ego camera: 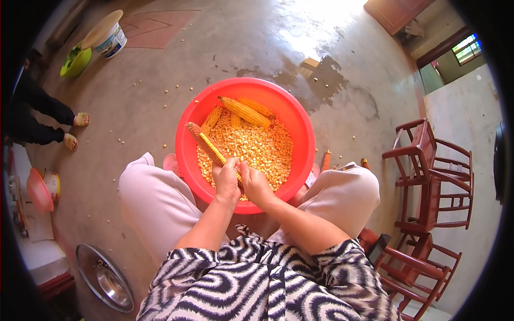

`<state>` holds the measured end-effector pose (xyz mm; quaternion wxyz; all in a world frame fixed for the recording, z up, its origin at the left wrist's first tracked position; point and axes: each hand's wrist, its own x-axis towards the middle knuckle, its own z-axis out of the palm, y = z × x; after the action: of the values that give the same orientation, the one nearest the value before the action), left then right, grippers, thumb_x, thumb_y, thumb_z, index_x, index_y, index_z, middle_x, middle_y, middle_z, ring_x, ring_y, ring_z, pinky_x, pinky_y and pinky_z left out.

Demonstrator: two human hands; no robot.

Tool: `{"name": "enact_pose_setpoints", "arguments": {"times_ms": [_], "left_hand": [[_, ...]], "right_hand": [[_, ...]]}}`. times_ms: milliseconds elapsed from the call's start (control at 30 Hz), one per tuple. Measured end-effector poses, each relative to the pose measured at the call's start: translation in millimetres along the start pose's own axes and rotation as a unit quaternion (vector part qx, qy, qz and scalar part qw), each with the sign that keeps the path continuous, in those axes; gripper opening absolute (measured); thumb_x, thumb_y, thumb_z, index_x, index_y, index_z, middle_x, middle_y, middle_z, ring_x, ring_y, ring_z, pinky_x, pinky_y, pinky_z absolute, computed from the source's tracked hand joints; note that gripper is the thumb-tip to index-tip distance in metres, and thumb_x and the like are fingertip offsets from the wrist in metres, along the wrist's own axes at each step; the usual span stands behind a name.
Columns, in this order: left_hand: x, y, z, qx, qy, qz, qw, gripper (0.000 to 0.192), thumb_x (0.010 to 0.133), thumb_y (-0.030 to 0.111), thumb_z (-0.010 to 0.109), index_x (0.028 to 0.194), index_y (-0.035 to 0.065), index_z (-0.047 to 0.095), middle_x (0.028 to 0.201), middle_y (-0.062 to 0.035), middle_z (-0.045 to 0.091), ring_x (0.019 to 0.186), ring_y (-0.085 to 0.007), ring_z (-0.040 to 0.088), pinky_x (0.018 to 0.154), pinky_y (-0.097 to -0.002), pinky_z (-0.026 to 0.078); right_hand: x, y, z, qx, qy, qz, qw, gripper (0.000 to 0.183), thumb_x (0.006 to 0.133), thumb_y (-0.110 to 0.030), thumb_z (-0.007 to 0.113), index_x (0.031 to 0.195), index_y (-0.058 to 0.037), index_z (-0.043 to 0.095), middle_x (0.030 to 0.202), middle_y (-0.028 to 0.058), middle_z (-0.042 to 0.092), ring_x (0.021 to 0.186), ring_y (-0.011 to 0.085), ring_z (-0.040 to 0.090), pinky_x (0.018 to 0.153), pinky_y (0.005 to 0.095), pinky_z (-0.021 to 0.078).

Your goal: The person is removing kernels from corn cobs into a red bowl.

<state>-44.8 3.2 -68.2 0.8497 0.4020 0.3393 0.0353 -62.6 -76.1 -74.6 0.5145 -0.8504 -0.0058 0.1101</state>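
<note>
A red plastic basin point(184, 120) stands between my knees, partly filled with loose corn kernels point(261, 148). Over its near side, my left hand point(226, 180) is closed around a partly shelled corn cob point(207, 144), which points up and to the left. Bare reddish cob shows along it, beside a remaining row of yellow kernels. My right hand point(257, 184) grips the lower end of the same cob, touching my left hand. Several ears of corn point(245, 112) with kernels on them lie against the basin's far side.
Shelled cobs point(326, 160) and scattered kernels lie on the concrete floor. Wooden chairs point(427, 180) stand at the right. A metal bowl point(80, 261) sits at lower left. A person in dark trousers point(44, 108) stands at left, near a green basin point(76, 64) and a lidded bucket point(112, 42).
</note>
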Motion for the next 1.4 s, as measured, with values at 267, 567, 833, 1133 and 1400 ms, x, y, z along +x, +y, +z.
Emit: {"name": "enact_pose_setpoints", "arguments": {"times_ms": [267, 567, 833, 1133, 1400], "left_hand": [[14.5, -11.6, -16.8, 0.018, -0.004, 0.002, 1.0, 0.01, 0.07, -0.002, 0.053, 0.075, 0.0048, 0.048, 0.065, -0.0014, 0.049, 0.056, -0.0117, 0.049, 0.053, -0.0251, 0.041], [8.1, -7.0, -12.1, -0.017, 0.015, -0.028, 0.999, 0.012, 0.071, -0.002, 0.051, 0.081, 0.0033, 0.047, 0.065, -0.0046, 0.05, 0.056, -0.0142, 0.052, 0.052, -0.0268, 0.045], [0.4, 0.8, -4.4, -0.014, -0.003, -0.041, 0.999, 0.024, 0.081, 0.02, 0.061, 0.093, 0.0048, 0.045, 0.068, -0.0038, 0.048, 0.057, -0.0149, 0.054, 0.051, -0.0281, 0.047], [16.5, -19.2, -20.3, -0.016, 0.019, -0.015, 1.0, 0.053, 0.091, 0.049, 0.038, 0.118, 0.0034, 0.041, 0.099, -0.0041, 0.049, 0.091, -0.0149, 0.048, 0.081, -0.029, 0.042], [-1.2, -16.9, -6.9, 0.104, 0.028, -0.027, 0.994, 0.053, 0.092, 0.051, 0.036, 0.115, 0.004, 0.045, 0.101, -0.004, 0.05, 0.092, -0.0143, 0.047, 0.081, -0.0271, 0.039]], "right_hand": [[8.1, -4.5, -5.4, 0.243, -0.085, 0.265, 0.929, 0.042, 0.093, -0.041, 0.038, 0.087, -0.0028, 0.055, 0.047, 0.0002, 0.04, 0.03, 0.01, 0.034, 0.028, 0.0255, 0.0231], [9.3, 5.8, -10.8, 0.252, -0.142, 0.284, 0.914, 0.043, 0.092, -0.044, 0.038, 0.086, -0.0046, 0.054, 0.051, 0.0033, 0.047, 0.033, 0.0129, 0.041, 0.028, 0.0273, 0.0288], [20.7, 30.1, -17.2, 0.271, -0.109, 0.349, 0.891, 0.056, 0.086, -0.06, 0.036, 0.087, -0.0054, 0.052, 0.063, 0.0065, 0.054, 0.038, 0.016, 0.047, 0.03, 0.0296, 0.0363], [-1.2, -6.5, -8.5, -0.176, -0.005, -0.027, 0.984, 0.042, 0.091, -0.042, 0.039, 0.079, -0.0044, 0.054, 0.071, 0.0204, 0.059, 0.063, 0.0379, 0.058, 0.057, 0.0468, 0.0447], [-2.6, -1.0, -2.7, -0.199, 0.041, -0.059, 0.977, 0.036, 0.09, -0.035, 0.041, 0.073, -0.0061, 0.053, 0.061, 0.0193, 0.057, 0.059, 0.0388, 0.057, 0.052, 0.0476, 0.0439]]}}
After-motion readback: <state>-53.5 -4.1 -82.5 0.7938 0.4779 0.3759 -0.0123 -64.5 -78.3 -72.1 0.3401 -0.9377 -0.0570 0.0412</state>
